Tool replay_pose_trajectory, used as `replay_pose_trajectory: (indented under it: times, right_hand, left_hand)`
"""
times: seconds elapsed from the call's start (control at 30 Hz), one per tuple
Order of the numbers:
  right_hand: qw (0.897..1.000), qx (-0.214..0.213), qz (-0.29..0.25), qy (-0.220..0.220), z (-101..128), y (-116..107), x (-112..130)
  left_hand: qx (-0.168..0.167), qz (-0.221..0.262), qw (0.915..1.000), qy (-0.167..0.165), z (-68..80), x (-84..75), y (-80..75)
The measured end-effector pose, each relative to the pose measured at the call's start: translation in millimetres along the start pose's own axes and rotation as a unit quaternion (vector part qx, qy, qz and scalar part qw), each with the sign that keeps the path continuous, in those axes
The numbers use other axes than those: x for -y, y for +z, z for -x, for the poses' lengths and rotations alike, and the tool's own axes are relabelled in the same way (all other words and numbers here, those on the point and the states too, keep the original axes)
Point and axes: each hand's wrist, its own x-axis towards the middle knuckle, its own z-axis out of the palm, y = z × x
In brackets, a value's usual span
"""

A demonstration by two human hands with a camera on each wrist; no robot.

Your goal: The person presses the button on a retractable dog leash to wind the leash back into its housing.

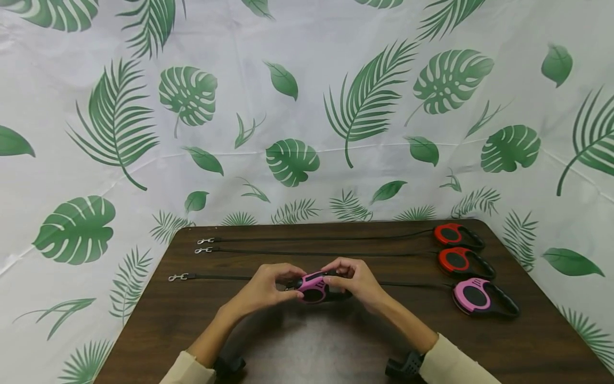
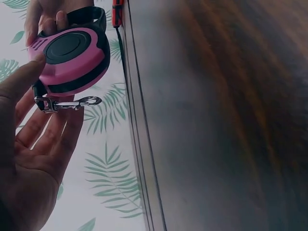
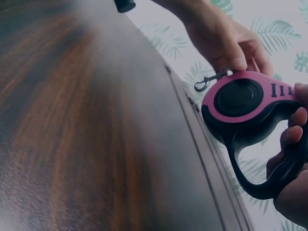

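Above the middle of the dark wooden table (image 1: 307, 346), both hands hold a pink and black retractable leash (image 1: 313, 288). My right hand (image 1: 346, 277) grips its black handle, fingers (image 3: 294, 135) curled through the loop. My left hand (image 1: 282, 286) pinches the front end of the case (image 2: 72, 57), thumb (image 2: 21, 79) on top and fingers behind the small metal clip (image 2: 72, 102). The clip (image 3: 204, 84) sits close against the case, with no cord showing between them.
Three more leashes lie at the far right: two red (image 1: 453, 234) (image 1: 458, 260) and one pink (image 1: 475, 296). Their black cords stretch left across the table to clips (image 1: 206, 241) (image 1: 203, 250) (image 1: 177, 277). A leaf-print cloth (image 1: 307, 106) hangs behind.
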Motion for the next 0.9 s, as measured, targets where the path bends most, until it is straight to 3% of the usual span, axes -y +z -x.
replay_pose_trajectory:
  times: [0.33, 0.6, 0.9]
  right_hand:
    - [0.999, 0.025, -0.033, 0.015, -2, 17, -10]
    - [0.998, 0.031, -0.038, 0.040, -5, 32, -14]
    - [0.998, 0.042, 0.002, 0.050, -9, 44, -13]
  left_hand:
    - [0.010, -0.006, 0.9995, -0.029, 15.3, 5.9, -6.8]
    - [0.035, 0.033, 0.9943, -0.095, 27.8, 11.0, -16.2]
    - [0.069, 0.040, 0.9873, -0.137, 38.6, 18.4, -25.3]
